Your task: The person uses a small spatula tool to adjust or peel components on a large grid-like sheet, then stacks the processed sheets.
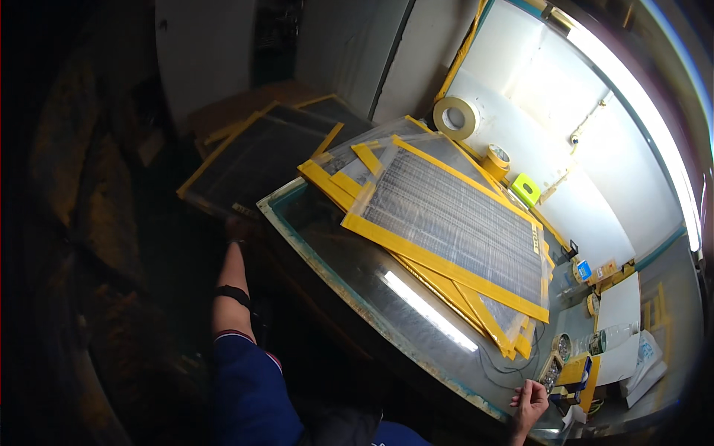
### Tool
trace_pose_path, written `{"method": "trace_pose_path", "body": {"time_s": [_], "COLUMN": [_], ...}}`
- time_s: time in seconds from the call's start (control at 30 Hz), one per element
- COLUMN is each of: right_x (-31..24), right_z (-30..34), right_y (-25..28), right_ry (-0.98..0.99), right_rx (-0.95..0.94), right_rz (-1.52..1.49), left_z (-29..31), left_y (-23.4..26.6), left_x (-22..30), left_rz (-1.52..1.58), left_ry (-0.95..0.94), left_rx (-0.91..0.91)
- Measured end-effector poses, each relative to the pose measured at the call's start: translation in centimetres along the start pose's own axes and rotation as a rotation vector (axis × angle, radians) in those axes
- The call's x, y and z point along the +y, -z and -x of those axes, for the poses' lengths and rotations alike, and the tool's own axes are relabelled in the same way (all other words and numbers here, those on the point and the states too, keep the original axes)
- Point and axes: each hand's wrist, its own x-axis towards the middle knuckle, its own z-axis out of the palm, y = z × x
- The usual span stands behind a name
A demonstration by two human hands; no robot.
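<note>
My left hand (239,229) reaches out to the left, at the near corner of a dark translucent sheet (256,160) edged with yellow tape. Shadow hides its fingers, so I cannot tell whether it grips the sheet. At the near right edge of the glass-topped table (357,256), my right hand (530,401) is raised with its fingers curled together; whatever it may hold does not show. Several grey, finely lined sheets (454,215) with yellow tape borders lie in a skewed stack on the glass, between my hands.
A large tape roll (456,119), a smaller yellow roll (497,157) and a lime-green object (525,190) stand along the back. Thin dark wire (497,366) lies by the right hand. Small containers (552,372) and white papers (645,364) crowd the right. A bright tube lamp (632,97) hangs above.
</note>
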Motion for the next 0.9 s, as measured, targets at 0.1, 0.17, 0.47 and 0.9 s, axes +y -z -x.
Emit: {"method": "trace_pose_path", "body": {"time_s": [0.1,0.17,0.47,0.9], "right_x": [0.0,-1.3,-1.6,-0.6], "right_z": [-0.6,-0.4,0.3,0.4], "right_y": [-0.1,-1.0,-1.0,0.2], "right_ry": [0.037,-0.060,-0.080,-0.057], "right_rx": [-0.061,-0.117,-0.151,-0.205], "right_rz": [-0.089,-0.128,-0.264,-0.568], "left_z": [-3.8,-4.6,-1.0,45.6], "left_y": [6.9,8.7,9.2,-11.2], "left_x": [-0.4,-0.3,27.8,55.0], "left_rz": [-0.595,-0.495,0.279,-0.459], "left_ry": [-0.212,0.059,-0.325,-1.635], "left_rx": [-0.009,0.109,0.003,-0.917]}}
